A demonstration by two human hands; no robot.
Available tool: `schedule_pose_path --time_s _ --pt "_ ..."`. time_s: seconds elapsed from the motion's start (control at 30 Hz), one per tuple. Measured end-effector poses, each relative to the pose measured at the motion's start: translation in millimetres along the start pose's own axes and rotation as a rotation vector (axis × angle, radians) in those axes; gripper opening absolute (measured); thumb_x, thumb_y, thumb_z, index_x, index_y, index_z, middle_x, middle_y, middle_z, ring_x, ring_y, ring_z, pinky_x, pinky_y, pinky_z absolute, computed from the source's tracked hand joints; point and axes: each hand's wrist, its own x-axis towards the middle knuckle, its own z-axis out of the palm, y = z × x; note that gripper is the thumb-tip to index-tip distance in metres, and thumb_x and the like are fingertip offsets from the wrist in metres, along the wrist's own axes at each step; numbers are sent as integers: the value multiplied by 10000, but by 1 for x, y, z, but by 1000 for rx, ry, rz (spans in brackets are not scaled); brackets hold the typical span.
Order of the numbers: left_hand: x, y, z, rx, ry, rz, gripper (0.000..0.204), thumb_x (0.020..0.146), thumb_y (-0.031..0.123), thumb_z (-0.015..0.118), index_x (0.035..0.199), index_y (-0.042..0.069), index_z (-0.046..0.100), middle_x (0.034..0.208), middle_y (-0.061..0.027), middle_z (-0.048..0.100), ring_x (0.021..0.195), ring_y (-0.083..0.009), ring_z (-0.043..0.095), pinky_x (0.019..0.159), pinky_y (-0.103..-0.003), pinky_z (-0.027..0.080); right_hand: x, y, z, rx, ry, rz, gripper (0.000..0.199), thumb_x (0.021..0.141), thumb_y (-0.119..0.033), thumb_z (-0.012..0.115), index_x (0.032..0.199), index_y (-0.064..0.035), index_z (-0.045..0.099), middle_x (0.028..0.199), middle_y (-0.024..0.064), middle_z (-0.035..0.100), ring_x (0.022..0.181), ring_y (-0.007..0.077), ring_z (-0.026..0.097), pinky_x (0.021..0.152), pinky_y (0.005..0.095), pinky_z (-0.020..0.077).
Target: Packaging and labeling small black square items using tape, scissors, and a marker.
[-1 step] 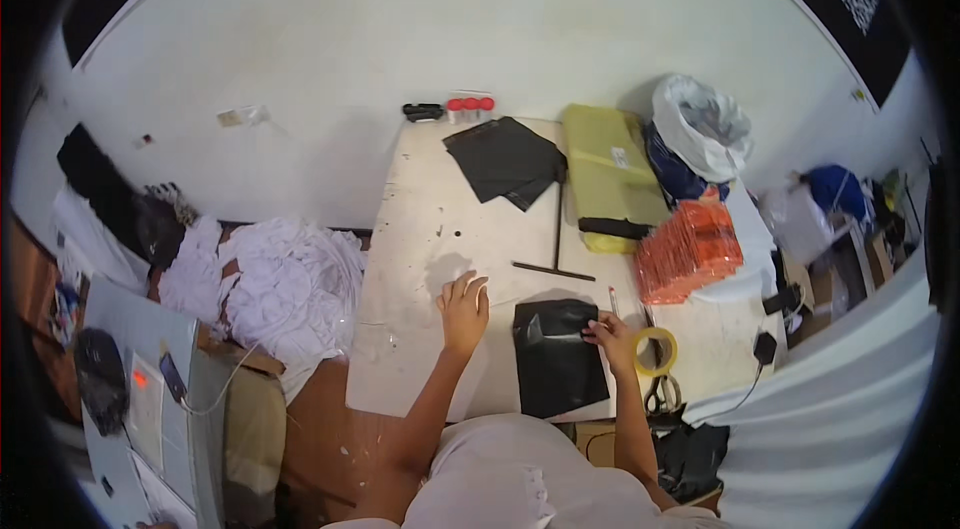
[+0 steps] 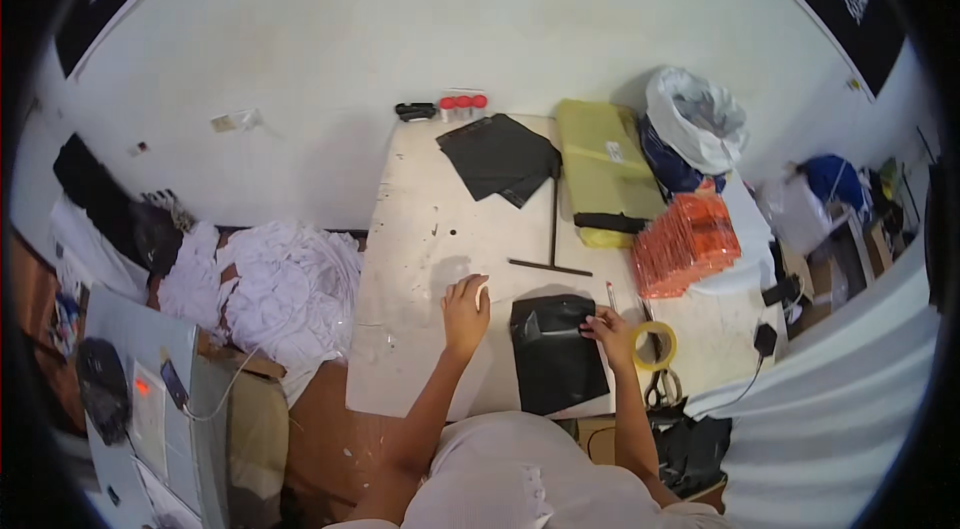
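A flat black plastic mailing bag (image 2: 555,359) lies at the near edge of the white table, its upper part shiny and creased. My right hand (image 2: 608,334) is closed at the bag's upper right edge, thumb and fingers pinching it. To the left of the bag, my left hand (image 2: 464,314) hovers over bare tabletop, fingers apart and slightly curled, holding nothing. A roll of yellowish tape (image 2: 672,349) lies just right of my right hand, with scissors (image 2: 655,391) below it.
More black bags (image 2: 500,159) are fanned out at the back. A dark T-shaped bar (image 2: 554,229) lies mid-table. To the right are a yellow package (image 2: 605,154), a stack of orange packets (image 2: 685,247) and a white bag (image 2: 695,119). White cloth (image 2: 290,279) is heaped left of the table.
The whole view has shifted slightly. The fingers of my left hand have turned a little to the right; my right hand stays at the bag's edge.
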Motion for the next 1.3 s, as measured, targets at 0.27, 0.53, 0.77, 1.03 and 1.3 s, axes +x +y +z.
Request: schedule_pose_path --time_s 0.27,0.53,0.77,1.03,1.3 --pt "-50 -2 64 -670 -218 -301 302 880 103 497 1171 24 483 1069 -142 552 909 -197 560 770 -284 447 -9 8 0 61 -8 42 188 830 -79 584 1012 -46 548 850 29 583 756 150 601 663 274 518" --pt "-33 -10 37 -454 -274 111 293 873 173 496 1127 28 522 1099 -167 544 1040 -344 493 891 -400 392 -10 23 10 127 44 77 231 830 -82 573 1045 -19 519 889 70 564 715 182 623 608 289 537" --pt "-40 -3 37 -383 -295 103 449 812 324 564 1130 8 525 1061 -187 567 970 -348 534 858 -431 406 -18 2 15 -54 12 177 380 840 -246 573 1113 8 501 803 115 614 585 219 637 450 261 521" --pt "-53 -1 45 -426 -288 143 540 836 312 509 1288 46 381 1079 -188 527 1015 -345 493 908 -425 368 30 4 -18 105 -159 492 214 811 -235 621 952 -79 581 792 42 637 652 199 646 468 234 509" --pt "-55 -1 45 -407 -212 198 564 811 304 525 1294 61 366 1157 -175 490 1045 -331 486 922 -407 367 50 7 -32 246 -104 554 174 819 -198 613 910 -52 588 843 87 634 768 246 639 655 270 559"
